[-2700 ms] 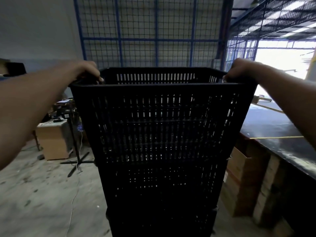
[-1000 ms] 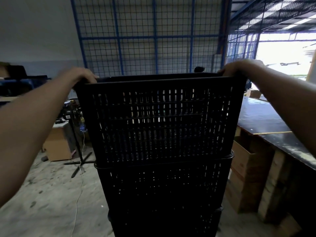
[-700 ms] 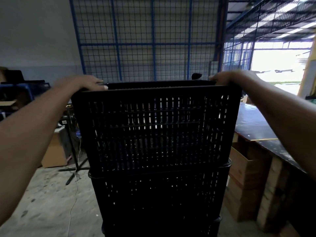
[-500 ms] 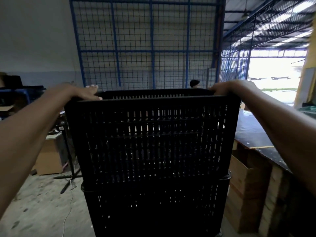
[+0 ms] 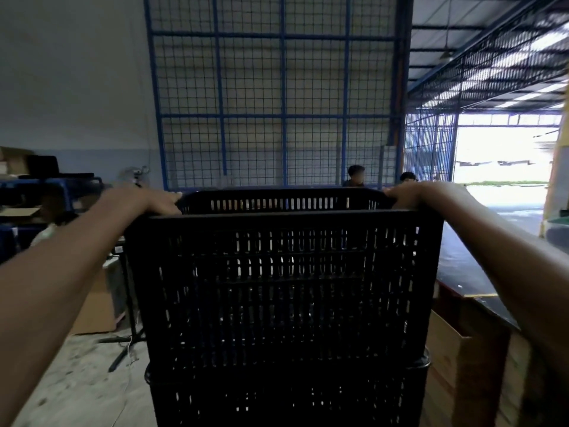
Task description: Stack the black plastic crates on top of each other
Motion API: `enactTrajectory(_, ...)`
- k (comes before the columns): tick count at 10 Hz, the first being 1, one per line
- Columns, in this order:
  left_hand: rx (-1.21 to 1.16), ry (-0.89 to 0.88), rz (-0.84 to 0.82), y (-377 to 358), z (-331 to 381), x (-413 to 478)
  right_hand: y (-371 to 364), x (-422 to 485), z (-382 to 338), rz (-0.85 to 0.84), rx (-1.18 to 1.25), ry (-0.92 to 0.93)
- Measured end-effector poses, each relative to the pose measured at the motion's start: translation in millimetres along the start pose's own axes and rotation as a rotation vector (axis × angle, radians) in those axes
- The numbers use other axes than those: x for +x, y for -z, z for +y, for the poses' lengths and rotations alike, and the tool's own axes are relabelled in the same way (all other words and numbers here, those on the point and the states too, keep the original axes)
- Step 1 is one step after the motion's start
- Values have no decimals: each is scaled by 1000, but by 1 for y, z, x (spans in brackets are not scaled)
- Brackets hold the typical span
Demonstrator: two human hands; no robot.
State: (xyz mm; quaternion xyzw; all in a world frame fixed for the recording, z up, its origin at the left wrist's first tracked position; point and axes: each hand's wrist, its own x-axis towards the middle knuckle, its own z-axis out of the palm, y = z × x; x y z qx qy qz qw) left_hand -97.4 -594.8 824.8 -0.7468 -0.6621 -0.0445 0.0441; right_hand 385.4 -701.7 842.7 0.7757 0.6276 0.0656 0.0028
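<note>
Both hands, left (image 5: 147, 200) and right (image 5: 409, 195), lie on the top crate (image 5: 283, 288) rim corners. Looks stiff, light, bulky; rims seem best to hold.

open floor (image 5: 77, 392) left, dark bench (image 5: 462, 272) close right, crate stack (image 5: 283, 291) filling the middle

- This was a warehouse or storage shed, with a bare concrete floor (image 5: 77, 380) and plain high walls.
- A tall blue-framed wire mesh partition (image 5: 277, 103) fenced off the back.
- Cardboard boxes (image 5: 455, 359) sat under a long dark workbench (image 5: 468, 272).
- A wide loading doorway (image 5: 505, 155) stood open to daylight.
</note>
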Motion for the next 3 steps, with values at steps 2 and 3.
enactTrajectory(2,-111,-61,159,27,25,-59,12,-46,-11,247,183,36)
enactTrajectory(3,-356,-107,341,34,27,-98,11,-83,-10,587,378,97)
